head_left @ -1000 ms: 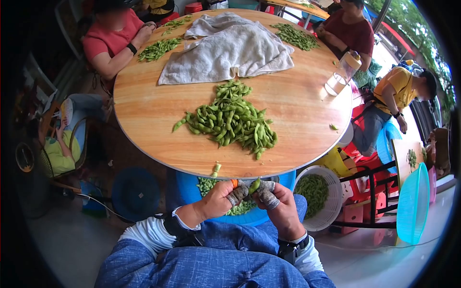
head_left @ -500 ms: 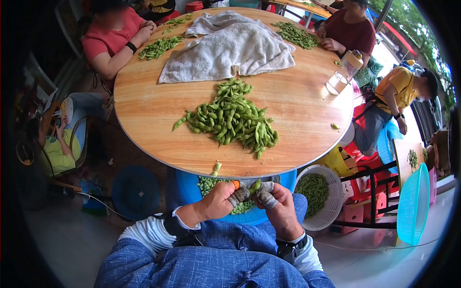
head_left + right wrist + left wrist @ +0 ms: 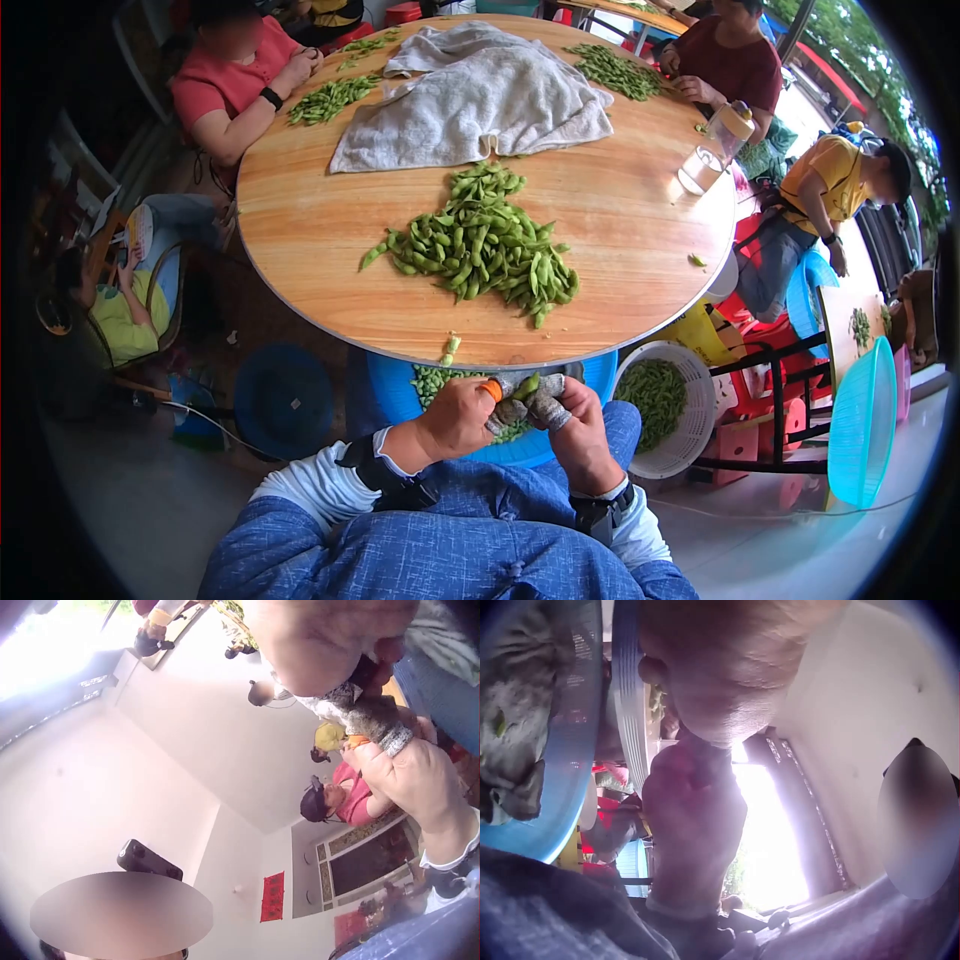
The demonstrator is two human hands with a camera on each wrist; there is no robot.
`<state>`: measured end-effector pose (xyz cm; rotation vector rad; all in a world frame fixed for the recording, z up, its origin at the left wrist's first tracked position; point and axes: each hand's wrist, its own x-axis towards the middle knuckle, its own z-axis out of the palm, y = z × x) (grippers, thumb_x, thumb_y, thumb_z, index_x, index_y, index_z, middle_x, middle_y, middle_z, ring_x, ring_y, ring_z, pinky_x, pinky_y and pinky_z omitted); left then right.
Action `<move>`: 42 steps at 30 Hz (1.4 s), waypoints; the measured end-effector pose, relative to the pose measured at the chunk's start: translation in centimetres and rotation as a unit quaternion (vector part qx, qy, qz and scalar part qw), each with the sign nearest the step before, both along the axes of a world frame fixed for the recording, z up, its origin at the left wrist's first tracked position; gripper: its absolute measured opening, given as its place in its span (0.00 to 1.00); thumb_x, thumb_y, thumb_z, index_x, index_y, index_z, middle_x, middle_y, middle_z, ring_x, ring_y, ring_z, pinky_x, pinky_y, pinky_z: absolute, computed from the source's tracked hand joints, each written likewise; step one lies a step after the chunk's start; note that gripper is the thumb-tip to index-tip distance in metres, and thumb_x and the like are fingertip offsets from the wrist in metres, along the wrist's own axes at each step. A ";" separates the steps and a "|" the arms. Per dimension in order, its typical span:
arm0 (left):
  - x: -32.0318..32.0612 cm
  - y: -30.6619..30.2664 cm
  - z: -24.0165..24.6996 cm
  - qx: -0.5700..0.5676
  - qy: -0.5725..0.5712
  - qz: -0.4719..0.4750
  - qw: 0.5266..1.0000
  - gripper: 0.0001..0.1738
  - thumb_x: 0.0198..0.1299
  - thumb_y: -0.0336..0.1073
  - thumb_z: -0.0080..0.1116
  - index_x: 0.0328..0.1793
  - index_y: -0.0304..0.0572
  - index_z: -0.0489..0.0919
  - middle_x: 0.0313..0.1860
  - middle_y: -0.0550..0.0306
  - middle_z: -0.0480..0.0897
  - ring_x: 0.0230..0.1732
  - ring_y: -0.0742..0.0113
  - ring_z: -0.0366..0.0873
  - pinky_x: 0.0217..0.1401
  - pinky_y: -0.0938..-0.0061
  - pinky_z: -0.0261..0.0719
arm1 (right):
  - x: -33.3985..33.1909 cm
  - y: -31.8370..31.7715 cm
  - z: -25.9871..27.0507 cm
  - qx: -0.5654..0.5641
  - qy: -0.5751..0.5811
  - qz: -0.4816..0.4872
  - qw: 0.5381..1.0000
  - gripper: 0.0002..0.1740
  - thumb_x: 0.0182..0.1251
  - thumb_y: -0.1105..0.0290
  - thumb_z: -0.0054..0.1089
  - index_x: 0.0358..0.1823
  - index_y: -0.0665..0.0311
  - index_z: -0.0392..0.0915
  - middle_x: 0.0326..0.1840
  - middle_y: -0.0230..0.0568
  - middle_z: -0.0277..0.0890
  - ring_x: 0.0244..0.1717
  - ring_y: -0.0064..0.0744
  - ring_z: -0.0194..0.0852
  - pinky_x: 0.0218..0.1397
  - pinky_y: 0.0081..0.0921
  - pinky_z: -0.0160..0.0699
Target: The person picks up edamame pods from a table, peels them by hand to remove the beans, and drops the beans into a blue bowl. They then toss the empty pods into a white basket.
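In the head view a green pod (image 3: pixel 526 387) is pinched between the wrapped fingertips of both hands, over a blue basin (image 3: pixel 393 385) holding shelled beans. My left hand (image 3: pixel 458 417), with an orange band on one finger, grips the pod from the left. My right hand (image 3: pixel 582 433) has grey wraps on its thumb and finger and meets the pod from the right. Ahead, a heap of green pods (image 3: pixel 480 250) lies on the round wooden table (image 3: pixel 310 240). In the right wrist view both hands' fingertips are close together; the pod is hidden there.
A whitish cloth (image 3: pixel 470 105) lies behind the heap, and a clear bottle (image 3: pixel 716 150) stands at the table's right. A white basket (image 3: pixel 700 410) of pods is at the lower right, a dark blue basin (image 3: pixel 283 402) at the lower left. Several people sit around.
My left fingers have shifted slightly right, and the pod has tilted, now lying more to the left of the right fingertips. Across the table, the person in dark red has moved their hands.
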<state>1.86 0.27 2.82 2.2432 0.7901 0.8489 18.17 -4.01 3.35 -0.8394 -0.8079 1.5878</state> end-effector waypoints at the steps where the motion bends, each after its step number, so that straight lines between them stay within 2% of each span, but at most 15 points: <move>1: 0.1 0.1 -0.1 -0.018 -0.038 -0.010 0.999 0.10 0.50 0.34 0.54 0.35 0.35 0.73 0.25 0.45 0.75 0.26 0.48 0.73 0.28 0.67 0.70 | 0.0 0.0 -0.2 0.012 0.010 0.005 1.000 0.10 0.57 0.73 0.54 0.39 0.68 0.73 0.36 0.32 0.74 0.36 0.18 0.69 0.41 0.16 0.66; 4: 0.5 -0.2 0.5 -0.057 -0.123 0.006 0.991 0.08 0.51 0.34 0.54 0.34 0.37 0.73 0.19 0.52 0.72 0.19 0.58 0.71 0.22 0.71 0.67 | -0.1 0.0 -0.7 0.043 0.038 0.015 0.998 0.11 0.56 0.72 0.56 0.40 0.69 0.73 0.37 0.33 0.74 0.38 0.19 0.69 0.43 0.17 0.67; 5: 0.2 -0.2 0.4 -0.224 -0.164 -0.004 0.961 0.08 0.52 0.34 0.53 0.34 0.38 0.73 0.18 0.55 0.71 0.18 0.63 0.69 0.20 0.74 0.64 | -0.2 0.0 -1.0 0.050 0.048 0.015 0.998 0.12 0.56 0.72 0.56 0.40 0.69 0.73 0.38 0.33 0.74 0.38 0.19 0.69 0.43 0.17 0.67; 7: -0.4 -0.4 0.0 -0.532 -0.231 -0.023 0.814 0.07 0.54 0.34 0.51 0.34 0.39 0.72 0.16 0.61 0.69 0.16 0.72 0.65 0.17 0.79 0.60 | -0.3 0.2 -1.3 0.045 0.066 0.023 0.997 0.12 0.55 0.72 0.56 0.41 0.68 0.73 0.38 0.33 0.74 0.38 0.19 0.69 0.43 0.17 0.67; 10: -0.6 0.2 -0.1 -0.590 -0.246 -0.064 0.766 0.07 0.57 0.36 0.48 0.35 0.39 0.71 0.16 0.67 0.65 0.16 0.81 0.59 0.16 0.85 0.55 | -0.1 0.4 -1.4 0.020 0.052 0.031 0.998 0.12 0.55 0.71 0.57 0.41 0.68 0.73 0.38 0.33 0.74 0.38 0.19 0.70 0.43 0.17 0.67; 11: -0.9 0.8 -0.1 -0.464 -0.161 -0.102 0.865 0.13 0.59 0.40 0.48 0.38 0.36 0.72 0.18 0.68 0.68 0.21 0.84 0.63 0.21 0.85 0.62 | -0.1 0.4 -1.5 0.016 0.020 0.023 0.999 0.12 0.55 0.71 0.57 0.41 0.69 0.73 0.38 0.32 0.75 0.38 0.19 0.70 0.43 0.17 0.67; 13: 0.5 0.4 -0.4 -0.339 -0.192 -0.063 0.919 0.12 0.59 0.40 0.48 0.36 0.36 0.72 0.18 0.69 0.67 0.20 0.85 0.61 0.20 0.86 0.59 | 0.1 0.4 -1.4 0.008 -0.019 0.020 1.000 0.12 0.56 0.71 0.56 0.40 0.69 0.73 0.37 0.31 0.74 0.37 0.19 0.70 0.43 0.17 0.67; 15: 0.7 0.4 -0.1 -0.335 -0.196 -0.063 0.920 0.13 0.60 0.40 0.47 0.35 0.36 0.72 0.17 0.70 0.66 0.19 0.85 0.59 0.19 0.87 0.57 | 0.3 0.6 -0.8 0.005 -0.032 0.031 0.999 0.12 0.56 0.71 0.56 0.40 0.69 0.73 0.37 0.31 0.74 0.37 0.18 0.69 0.42 0.16 0.67; 17: -0.5 0.8 1.0 -0.453 -0.173 -0.100 0.869 0.13 0.61 0.41 0.45 0.33 0.37 0.71 0.16 0.70 0.65 0.18 0.84 0.58 0.19 0.86 0.56 | 0.3 0.6 -0.7 0.022 0.016 0.045 0.999 0.11 0.56 0.72 0.55 0.40 0.69 0.73 0.36 0.30 0.74 0.37 0.18 0.69 0.42 0.15 0.67; 20: -0.8 1.1 0.7 -0.470 -0.114 -0.094 0.870 0.11 0.57 0.35 0.50 0.40 0.32 0.73 0.23 0.63 0.75 0.26 0.79 0.67 0.29 0.80 0.68 | 0.7 0.5 -1.6 0.018 0.048 0.064 0.997 0.11 0.56 0.73 0.55 0.40 0.69 0.72 0.36 0.31 0.74 0.37 0.18 0.69 0.42 0.15 0.67; 23: -0.3 0.7 0.7 -0.355 -0.116 -0.049 0.926 0.11 0.55 0.31 0.49 0.41 0.31 0.73 0.26 0.61 0.77 0.27 0.77 0.69 0.31 0.78 0.70 | 0.0 0.6 -1.2 0.030 -0.025 0.043 0.998 0.11 0.56 0.74 0.54 0.40 0.70 0.72 0.36 0.32 0.74 0.37 0.19 0.69 0.43 0.16 0.67; 27: 0.0 0.4 0.3 -0.318 -0.107 -0.025 0.942 0.11 0.54 0.30 0.49 0.41 0.31 0.73 0.28 0.59 0.77 0.30 0.77 0.70 0.34 0.79 0.70 | -0.3 0.6 -1.0 0.049 -0.126 0.019 0.991 0.10 0.57 0.75 0.54 0.40 0.71 0.72 0.37 0.32 0.74 0.37 0.19 0.69 0.43 0.17 0.67; 35: -0.1 0.3 0.9 -0.236 -0.102 -0.036 0.966 0.12 0.57 0.34 0.50 0.43 0.32 0.73 0.30 0.63 0.76 0.31 0.78 0.68 0.35 0.83 0.68 | 0.2 0.7 -0.3 -0.018 -0.065 0.043 0.997 0.11 0.56 0.75 0.54 0.40 0.71 0.71 0.37 0.32 0.73 0.37 0.19 0.69 0.43 0.17 0.67; 38: -0.5 0.5 0.9 -0.386 -0.143 -0.068 0.909 0.13 0.57 0.36 0.48 0.43 0.33 0.73 0.30 0.63 0.76 0.31 0.77 0.69 0.35 0.82 0.68 | -0.2 0.6 -0.6 0.015 -0.047 0.037 0.998 0.10 0.56 0.75 0.53 0.40 0.71 0.71 0.36 0.31 0.73 0.36 0.19 0.68 0.42 0.17 0.68; 42: -0.6 0.2 -1.2 -0.335 -0.102 0.011 0.937 0.13 0.55 0.32 0.43 0.42 0.33 0.74 0.30 0.63 0.76 0.31 0.78 0.69 0.35 0.82 0.68 | -0.9 0.7 -0.3 0.060 -0.156 0.020 0.986 0.09 0.55 0.78 0.52 0.39 0.73 0.71 0.34 0.30 0.73 0.35 0.18 0.67 0.41 0.17 0.67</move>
